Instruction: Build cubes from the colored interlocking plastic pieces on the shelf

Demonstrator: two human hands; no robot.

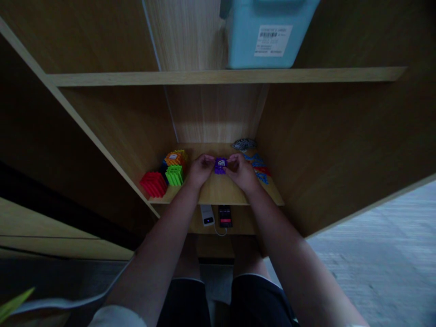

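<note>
Over the middle of the shelf, a small purple ridged block [220, 165] with a white-and-dark mark on top sits between my two hands. My left hand [201, 170] pinches its left side with bent fingers. On the opposite side, my right hand [241, 170] grips it between thumb and fingers. To the left stand a red ridged block [154, 184], a bright green one [175, 175] and an orange one [174, 158], with a dark blue piece partly hidden behind. Flat blue toothed pieces [256, 161] and a red piece [262, 170] lie right of my right hand.
A black-and-white patterned item [244, 144] lies at the shelf's back right. Below are a white power bank [207, 215] and a phone [225, 216], joined by a cable. A light blue bin [265, 41] stands on the upper shelf [190, 77]. Wooden side panels enclose the shelf.
</note>
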